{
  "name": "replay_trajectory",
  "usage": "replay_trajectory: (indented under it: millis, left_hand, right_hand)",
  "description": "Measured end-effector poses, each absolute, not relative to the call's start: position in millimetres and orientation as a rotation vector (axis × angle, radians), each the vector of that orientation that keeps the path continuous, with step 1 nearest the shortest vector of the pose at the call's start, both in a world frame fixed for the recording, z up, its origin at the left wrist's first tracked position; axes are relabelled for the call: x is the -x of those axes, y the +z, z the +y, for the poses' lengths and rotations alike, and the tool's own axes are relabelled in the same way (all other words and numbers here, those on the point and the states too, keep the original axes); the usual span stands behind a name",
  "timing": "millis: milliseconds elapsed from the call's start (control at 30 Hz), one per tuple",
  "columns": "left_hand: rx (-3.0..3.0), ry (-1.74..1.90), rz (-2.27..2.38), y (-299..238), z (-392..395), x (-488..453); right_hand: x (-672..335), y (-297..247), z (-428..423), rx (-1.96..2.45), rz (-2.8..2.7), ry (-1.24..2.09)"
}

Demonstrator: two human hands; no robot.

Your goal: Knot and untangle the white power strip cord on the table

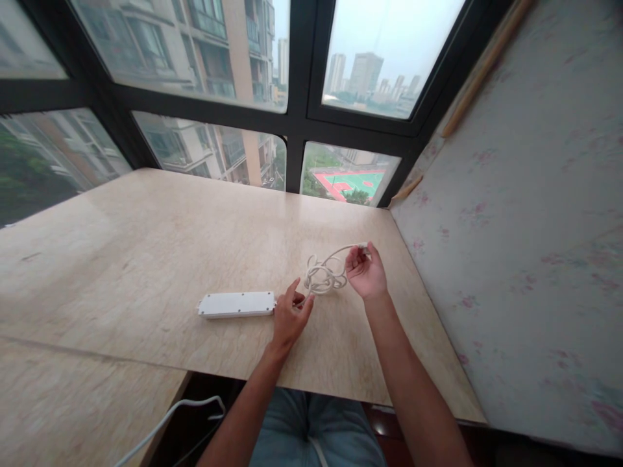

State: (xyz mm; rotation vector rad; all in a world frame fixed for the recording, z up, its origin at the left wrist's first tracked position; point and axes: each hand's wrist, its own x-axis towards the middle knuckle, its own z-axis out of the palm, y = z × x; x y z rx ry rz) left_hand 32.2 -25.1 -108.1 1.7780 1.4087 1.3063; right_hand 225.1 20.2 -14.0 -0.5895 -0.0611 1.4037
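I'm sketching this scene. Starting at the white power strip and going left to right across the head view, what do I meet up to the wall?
Power strip → left hand → looped cord → right hand → flowered wall.

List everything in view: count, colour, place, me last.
counter: one, beige, foreground
power strip: one, white, on counter
cord: one, off-white, right of power strip
cable: at least one, white, lower left
window frame: one, black, back
buildings: several, grey, tan, outside
trees: several, green, outside
court: one, green, red, outside
wall: one, pale floral, right
trousers: one pair, blue, bottom
left hand: one, bare, beside power strip
right hand: one, bare, at cord's end
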Motion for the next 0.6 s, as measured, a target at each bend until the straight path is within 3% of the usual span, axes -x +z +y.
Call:
replay_trajectory:
  millis: [400,600]
  left_hand:
    - [-1.728,1.247,1.492,-105.3,-25.0,-26.6]
    - [-1.789,1.24,1.551,-105.8,-24.7,-26.6]
  right_hand:
    - [-225.7,-36.2,63.6,0.837,-0.189,1.684]
    - [-235.6,-54.7,38.4,0.884,-0.318,1.439]
